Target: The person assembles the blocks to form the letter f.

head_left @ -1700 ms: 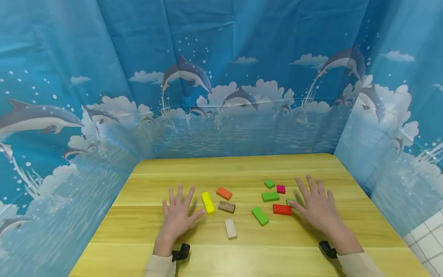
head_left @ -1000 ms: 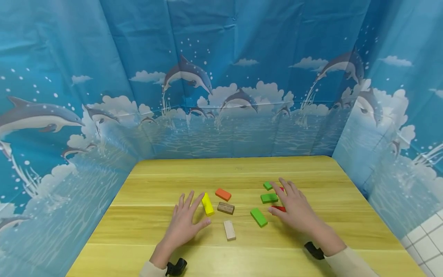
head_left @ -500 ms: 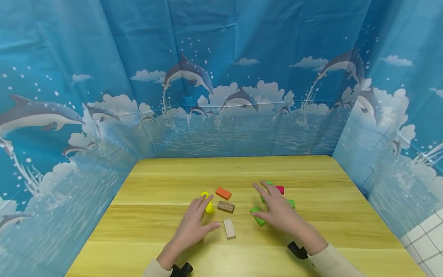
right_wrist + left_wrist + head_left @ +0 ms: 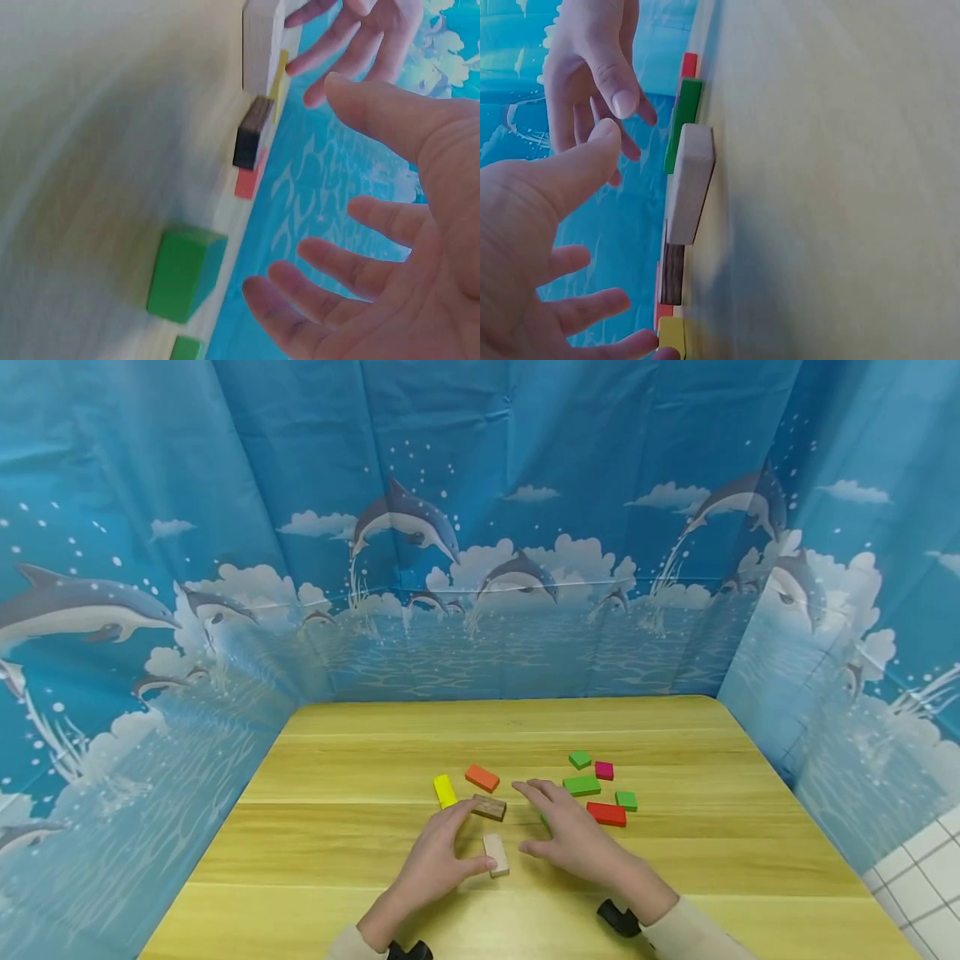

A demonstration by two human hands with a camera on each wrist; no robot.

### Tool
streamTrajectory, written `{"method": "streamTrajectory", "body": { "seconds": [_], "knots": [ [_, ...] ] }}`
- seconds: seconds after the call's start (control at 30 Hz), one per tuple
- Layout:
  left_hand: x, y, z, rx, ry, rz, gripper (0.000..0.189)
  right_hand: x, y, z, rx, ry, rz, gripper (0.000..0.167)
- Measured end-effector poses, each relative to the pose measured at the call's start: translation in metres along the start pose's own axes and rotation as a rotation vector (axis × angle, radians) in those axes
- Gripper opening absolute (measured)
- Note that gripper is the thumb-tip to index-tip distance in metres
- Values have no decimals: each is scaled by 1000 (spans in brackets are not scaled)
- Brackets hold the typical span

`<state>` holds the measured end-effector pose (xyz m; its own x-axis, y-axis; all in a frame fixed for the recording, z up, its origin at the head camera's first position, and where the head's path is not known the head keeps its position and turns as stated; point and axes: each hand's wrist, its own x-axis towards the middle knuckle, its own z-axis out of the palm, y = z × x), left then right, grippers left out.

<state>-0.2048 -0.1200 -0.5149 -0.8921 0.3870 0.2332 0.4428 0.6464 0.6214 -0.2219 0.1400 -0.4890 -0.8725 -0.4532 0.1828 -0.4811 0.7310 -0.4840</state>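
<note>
My left hand point(image 4: 435, 860) hovers over the left part of the block group with fingers spread and nothing in it. Its thumb overlaps the beige block point(image 4: 494, 846) in the head view, while its fingers hide the near end of the yellow block point(image 4: 444, 789). A brown wood-grained block point(image 4: 491, 807) lies just beyond, and an orange block point(image 4: 482, 777) behind that. My right hand point(image 4: 577, 839), also spread and holding nothing, is held above a green block point(image 4: 180, 277), which it mostly covers in the head view. Both palms face each other across the beige block.
Right of my right hand lie a red block point(image 4: 606, 814), a green block point(image 4: 582, 786), two small green blocks point(image 4: 626, 800) point(image 4: 580, 760) and a magenta one point(image 4: 603, 770). A dolphin-print curtain point(image 4: 517, 643) borders the wooden table point(image 4: 375, 735) behind and at both sides.
Both hands have moved inward, the right one sweeping left from over the red block and the left one moving right toward the beige block. The blocks lie where they were.
</note>
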Motion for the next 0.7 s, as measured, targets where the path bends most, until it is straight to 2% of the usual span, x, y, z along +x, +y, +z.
{"method": "streamTrajectory", "body": {
  "seconds": [0.27, 0.7],
  "knots": [
    [-2, 2, 4, 27, 3, -9, 87, 0, -8, 12, 3, -82, -61, 83],
    [-2, -2, 12, 111, -63, -6, 75, 1, -14, 22, -35, -117, -132, 77]
  ]
}}
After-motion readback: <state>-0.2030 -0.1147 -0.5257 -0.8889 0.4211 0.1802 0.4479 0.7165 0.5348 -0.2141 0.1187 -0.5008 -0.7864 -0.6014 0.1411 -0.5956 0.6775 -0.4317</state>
